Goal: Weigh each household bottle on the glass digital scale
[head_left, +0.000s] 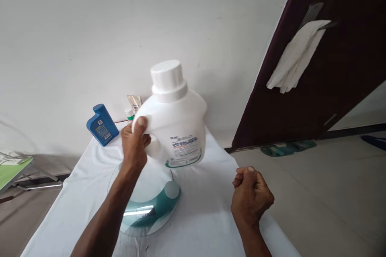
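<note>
The right hand's (252, 196) grip curls shut above the tabletop's (205, 225) near right side. Leftward lies a round teal-patterned disc (169, 207). Beyond, the left hand's (134, 144) grip clasps a white bottle (177, 124) by its handle, partly blocking a small tube (135, 101); a blue bottle (101, 125) stands far left.

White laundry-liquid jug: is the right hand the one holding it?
No, the left hand grips the jug, while the right hand is apart from it.
</note>
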### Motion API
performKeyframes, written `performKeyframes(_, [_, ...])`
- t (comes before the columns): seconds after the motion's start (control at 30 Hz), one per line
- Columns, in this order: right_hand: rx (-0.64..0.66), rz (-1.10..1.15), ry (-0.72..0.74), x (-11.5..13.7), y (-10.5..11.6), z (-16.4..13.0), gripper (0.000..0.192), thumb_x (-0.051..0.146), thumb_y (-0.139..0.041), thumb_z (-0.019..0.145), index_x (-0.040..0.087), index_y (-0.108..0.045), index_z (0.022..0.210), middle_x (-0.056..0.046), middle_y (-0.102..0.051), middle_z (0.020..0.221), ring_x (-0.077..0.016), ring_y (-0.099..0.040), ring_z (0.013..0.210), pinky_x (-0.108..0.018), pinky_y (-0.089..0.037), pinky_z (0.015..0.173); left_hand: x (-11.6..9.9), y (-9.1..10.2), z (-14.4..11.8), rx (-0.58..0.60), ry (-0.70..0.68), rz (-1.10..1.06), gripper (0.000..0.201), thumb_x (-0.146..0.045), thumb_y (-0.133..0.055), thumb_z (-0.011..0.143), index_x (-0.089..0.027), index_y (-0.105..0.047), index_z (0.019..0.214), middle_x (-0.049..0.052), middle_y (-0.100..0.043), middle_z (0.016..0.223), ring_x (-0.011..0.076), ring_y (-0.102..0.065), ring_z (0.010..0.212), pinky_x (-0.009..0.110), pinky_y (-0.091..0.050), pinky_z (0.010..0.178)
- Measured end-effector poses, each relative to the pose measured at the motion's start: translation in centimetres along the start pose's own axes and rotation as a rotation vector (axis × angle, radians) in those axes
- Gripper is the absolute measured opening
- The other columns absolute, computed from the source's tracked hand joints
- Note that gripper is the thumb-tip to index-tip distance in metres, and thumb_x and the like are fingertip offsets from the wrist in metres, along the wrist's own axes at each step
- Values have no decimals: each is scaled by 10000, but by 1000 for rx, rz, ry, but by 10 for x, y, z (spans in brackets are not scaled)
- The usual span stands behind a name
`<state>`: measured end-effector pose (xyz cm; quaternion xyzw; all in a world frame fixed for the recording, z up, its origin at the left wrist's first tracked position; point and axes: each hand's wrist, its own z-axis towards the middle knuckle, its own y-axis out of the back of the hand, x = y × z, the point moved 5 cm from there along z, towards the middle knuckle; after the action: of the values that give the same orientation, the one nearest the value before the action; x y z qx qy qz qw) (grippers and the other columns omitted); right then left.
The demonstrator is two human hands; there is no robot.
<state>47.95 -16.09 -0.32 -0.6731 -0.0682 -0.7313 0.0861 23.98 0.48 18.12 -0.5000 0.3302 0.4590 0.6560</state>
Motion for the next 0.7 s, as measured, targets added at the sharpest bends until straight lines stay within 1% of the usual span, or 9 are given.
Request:
performKeyframes(0.07, [-60, -1, 33, 1, 4, 2, 399, 537, -491, 984, 241, -623, 752, 32, -543, 638, -157, -517, 577, -300, -434, 590, 21, -19, -4, 54, 52, -19, 680, -717, -905, 566, -203, -463, 617, -91, -295, 514, 31, -241, 444, 197, -202, 427])
performKeyframes(0.17, [-109, -18, 69, 3, 8, 4, 386, 512, -485, 999, 242, -616, 756, 38, -537, 624, -158, -520, 569, -302, -432, 594, 48, -41, -12, 124, 113, -33, 627, -665, -907, 605, -186, -503, 607, -73, -347, 535, 31, -265, 468, 199, -221, 447])
performKeyframes(0.3, [-126, -19, 117, 7, 10, 4, 388, 510, -480, 1011, 238, -624, 774, 38, -550, 631, -158, -532, 574, -305, -442, 612, 77, -60, -21, 174, 180, -41, 583, -668, -890, 634, -166, -593, 651, -59, -389, 564, 41, -286, 497, 214, -267, 476])
performKeyframes(0.4, [-120, -30, 129, 10, 11, 3, 398, 517, -479, 1014, 236, -624, 772, 38, -549, 623, -159, -531, 577, -302, -437, 612, 93, -67, -22, 191, 202, -23, 571, -668, -885, 645, -158, -628, 666, -52, -406, 570, 53, -303, 515, 229, -294, 501])
performKeyframes(0.5, [-105, -29, 121, 12, 12, 1, 391, 506, -478, 1014, 233, -630, 779, 36, -551, 625, -159, -531, 586, -298, -437, 611, 105, -66, -19, 187, 210, 4, 558, -650, -890, 643, -163, -618, 646, -47, -404, 575, 62, -319, 530, 241, -300, 521])
performKeyframes(0.6, [-78, -22, 112, 14, 9, -1, 394, 508, -482, 1016, 232, -634, 780, 33, -551, 632, -158, -530, 591, -296, -437, 610, 113, -63, -15, 166, 204, 44, 575, -653, -897, 624, -176, -576, 624, -47, -386, 578, 68, -312, 541, 248, -278, 520])
performKeyframes(0.7, [-52, -29, 120, 14, 6, -2, 405, 513, -481, 1020, 232, -633, 772, 31, -555, 638, -155, -530, 592, -295, -439, 618, 117, -63, -11, 149, 193, 63, 628, -694, -883, 620, -194, -505, 592, -49, -357, 568, 72, -296, 546, 253, -258, 518])
